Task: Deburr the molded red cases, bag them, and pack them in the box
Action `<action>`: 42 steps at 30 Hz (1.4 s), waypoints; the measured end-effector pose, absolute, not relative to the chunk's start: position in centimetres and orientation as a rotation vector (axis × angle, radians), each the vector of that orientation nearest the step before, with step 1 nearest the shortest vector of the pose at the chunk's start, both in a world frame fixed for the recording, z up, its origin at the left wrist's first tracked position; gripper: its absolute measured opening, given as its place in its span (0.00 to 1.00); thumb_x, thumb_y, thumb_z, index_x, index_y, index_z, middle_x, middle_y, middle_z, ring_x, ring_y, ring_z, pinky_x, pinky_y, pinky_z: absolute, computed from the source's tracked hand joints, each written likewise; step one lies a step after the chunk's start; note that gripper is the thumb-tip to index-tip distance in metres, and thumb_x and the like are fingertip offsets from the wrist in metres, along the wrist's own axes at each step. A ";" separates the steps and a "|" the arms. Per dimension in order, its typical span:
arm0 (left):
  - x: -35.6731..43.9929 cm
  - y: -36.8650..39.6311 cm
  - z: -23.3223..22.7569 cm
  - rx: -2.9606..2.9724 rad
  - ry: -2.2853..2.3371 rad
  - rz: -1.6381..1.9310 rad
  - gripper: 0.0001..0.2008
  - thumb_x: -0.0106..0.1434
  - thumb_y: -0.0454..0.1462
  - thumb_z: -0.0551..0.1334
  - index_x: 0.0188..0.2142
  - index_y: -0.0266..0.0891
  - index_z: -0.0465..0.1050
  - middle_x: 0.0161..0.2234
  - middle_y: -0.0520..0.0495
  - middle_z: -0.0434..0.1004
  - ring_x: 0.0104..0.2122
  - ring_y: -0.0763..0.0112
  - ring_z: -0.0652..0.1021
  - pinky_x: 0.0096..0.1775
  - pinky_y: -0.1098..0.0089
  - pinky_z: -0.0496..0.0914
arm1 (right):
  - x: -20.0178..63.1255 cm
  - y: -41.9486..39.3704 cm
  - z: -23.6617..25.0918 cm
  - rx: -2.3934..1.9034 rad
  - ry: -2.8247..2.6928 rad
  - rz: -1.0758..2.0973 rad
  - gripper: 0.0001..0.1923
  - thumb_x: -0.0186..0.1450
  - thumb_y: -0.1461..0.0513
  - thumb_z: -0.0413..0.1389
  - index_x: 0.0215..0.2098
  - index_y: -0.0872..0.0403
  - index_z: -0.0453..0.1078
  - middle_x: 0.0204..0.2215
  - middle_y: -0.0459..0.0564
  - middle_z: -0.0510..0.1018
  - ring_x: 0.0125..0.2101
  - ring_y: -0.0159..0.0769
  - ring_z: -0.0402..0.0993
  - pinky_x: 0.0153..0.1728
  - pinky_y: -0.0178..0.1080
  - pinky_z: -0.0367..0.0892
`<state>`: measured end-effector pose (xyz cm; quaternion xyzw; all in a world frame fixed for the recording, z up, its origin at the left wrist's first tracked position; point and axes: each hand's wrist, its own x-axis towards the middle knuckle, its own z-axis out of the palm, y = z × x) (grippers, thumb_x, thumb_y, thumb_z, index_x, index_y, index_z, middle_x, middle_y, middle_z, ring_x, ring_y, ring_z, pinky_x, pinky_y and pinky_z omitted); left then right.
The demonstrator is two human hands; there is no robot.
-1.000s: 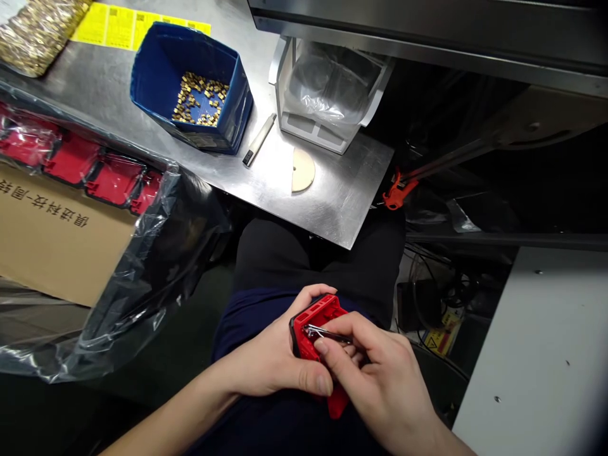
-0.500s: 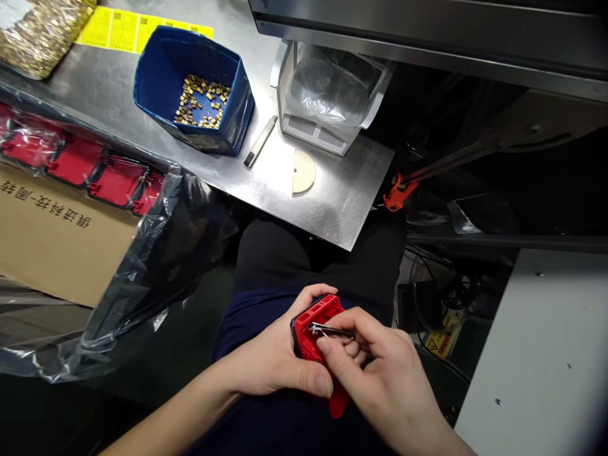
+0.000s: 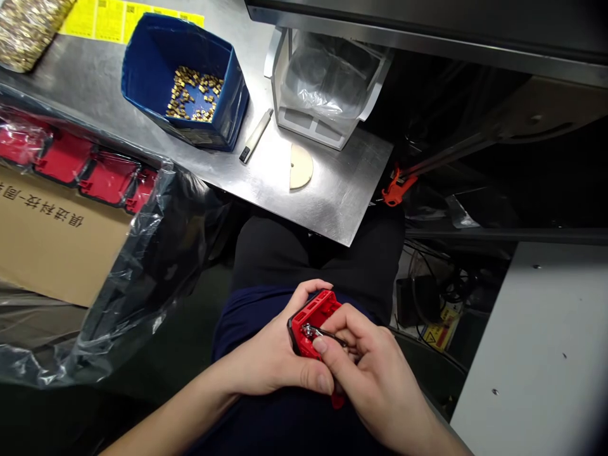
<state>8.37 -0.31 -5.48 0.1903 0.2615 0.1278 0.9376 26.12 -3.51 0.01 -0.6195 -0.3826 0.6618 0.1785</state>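
Observation:
Over my lap, my left hand (image 3: 275, 354) grips a small red plastic housing (image 3: 311, 320) with a black edge, thumb across its lower side. My right hand (image 3: 375, 373) pinches a small metal clipper-like tool (image 3: 320, 334) whose tip rests on the red housing's face. On the steel table (image 3: 332, 190) above stands a blue bin (image 3: 185, 82) holding several small brass parts.
A white holder with a clear bag (image 3: 325, 82), a small grey knife (image 3: 255, 136) and a beige disc (image 3: 301, 166) lie on the table. A cardboard box (image 3: 52, 240) with red housings in black plastic sits left. An orange clamp (image 3: 396, 185) and cables are right.
The hands and red housing stay together in the lap; the right hand's fingers have curled a little closer over the tool. The view has shifted slightly.

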 end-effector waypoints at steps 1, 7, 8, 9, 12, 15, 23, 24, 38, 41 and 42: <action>8.4 -0.3 -5.5 0.386 0.533 0.264 0.51 0.56 0.46 0.78 0.66 0.53 0.44 0.45 0.46 0.75 0.41 0.66 0.78 0.44 0.66 0.69 | 26.1 -3.7 0.1 -1.735 -1.059 1.866 0.07 0.73 0.58 0.56 0.38 0.51 0.72 0.29 0.42 0.79 0.27 0.29 0.74 0.28 0.29 0.66; 8.3 -0.4 -5.9 0.324 0.537 0.362 0.47 0.56 0.44 0.78 0.64 0.51 0.48 0.53 0.42 0.71 0.48 0.62 0.77 0.48 0.63 0.69 | 28.1 -2.2 -1.2 -1.860 -0.887 1.312 0.11 0.71 0.52 0.59 0.43 0.50 0.70 0.26 0.43 0.77 0.23 0.30 0.72 0.25 0.30 0.69; 8.3 -0.4 -6.0 0.317 0.540 0.370 0.47 0.56 0.44 0.78 0.64 0.50 0.49 0.54 0.42 0.70 0.50 0.60 0.76 0.50 0.61 0.69 | 28.7 -1.1 -2.2 -1.890 -0.921 1.167 0.12 0.71 0.52 0.59 0.44 0.51 0.70 0.29 0.44 0.78 0.26 0.31 0.74 0.28 0.32 0.70; 8.2 -0.4 -6.1 0.309 0.540 0.376 0.47 0.56 0.44 0.78 0.64 0.50 0.50 0.55 0.41 0.70 0.52 0.57 0.76 0.51 0.59 0.68 | 29.3 0.2 -3.6 -1.910 -0.980 1.049 0.12 0.71 0.51 0.59 0.44 0.51 0.70 0.32 0.46 0.78 0.29 0.33 0.75 0.31 0.33 0.71; 8.2 -0.4 -6.1 0.315 0.541 0.402 0.47 0.55 0.45 0.78 0.64 0.49 0.51 0.59 0.39 0.67 0.55 0.53 0.75 0.54 0.54 0.67 | 30.3 4.8 -8.8 -1.910 -1.304 0.848 0.12 0.69 0.52 0.60 0.42 0.52 0.74 0.39 0.50 0.77 0.36 0.36 0.75 0.39 0.38 0.71; 8.2 -0.3 -5.6 0.414 0.594 0.436 0.45 0.55 0.46 0.78 0.63 0.49 0.52 0.58 0.40 0.67 0.52 0.55 0.75 0.52 0.57 0.68 | 29.7 8.8 -13.7 -1.930 -1.515 0.634 0.12 0.69 0.53 0.59 0.44 0.52 0.74 0.42 0.52 0.75 0.43 0.40 0.73 0.48 0.41 0.68; 8.1 -0.4 -4.9 0.632 0.874 0.474 0.36 0.64 0.52 0.69 0.62 0.48 0.51 0.43 0.49 0.72 0.40 0.65 0.76 0.45 0.63 0.69 | 28.7 9.4 -16.3 -2.004 -1.682 0.594 0.24 0.69 0.48 0.58 0.57 0.52 0.68 0.52 0.58 0.71 0.51 0.49 0.69 0.55 0.51 0.64; 8.1 -0.3 -5.1 0.659 0.908 0.470 0.33 0.65 0.52 0.69 0.60 0.47 0.54 0.43 0.49 0.72 0.40 0.65 0.76 0.45 0.63 0.69 | 29.2 8.4 -15.2 -1.944 -1.623 0.654 0.23 0.70 0.48 0.58 0.56 0.52 0.68 0.52 0.58 0.71 0.49 0.47 0.70 0.53 0.48 0.66; 10.0 1.5 -6.5 0.843 1.211 0.369 0.25 0.73 0.57 0.51 0.54 0.43 0.69 0.43 0.48 0.75 0.44 0.61 0.74 0.50 0.61 0.67 | 29.2 -5.2 -6.9 -1.255 -1.768 1.371 0.09 0.74 0.56 0.55 0.41 0.51 0.75 0.35 0.49 0.82 0.37 0.39 0.77 0.42 0.42 0.71; 9.9 1.5 -6.5 0.833 1.187 0.457 0.23 0.74 0.54 0.53 0.60 0.45 0.69 0.51 0.46 0.76 0.51 0.58 0.75 0.55 0.60 0.66 | 29.1 -5.0 -7.2 -1.218 -1.678 1.389 0.10 0.74 0.56 0.56 0.40 0.51 0.77 0.33 0.49 0.82 0.35 0.38 0.78 0.39 0.41 0.71; 10.0 1.4 -6.6 0.823 1.172 0.507 0.22 0.74 0.52 0.54 0.60 0.45 0.69 0.54 0.45 0.76 0.53 0.57 0.74 0.56 0.59 0.66 | 29.1 -4.9 -7.2 -1.209 -1.672 1.391 0.10 0.74 0.56 0.56 0.40 0.51 0.77 0.33 0.48 0.83 0.35 0.38 0.78 0.39 0.40 0.71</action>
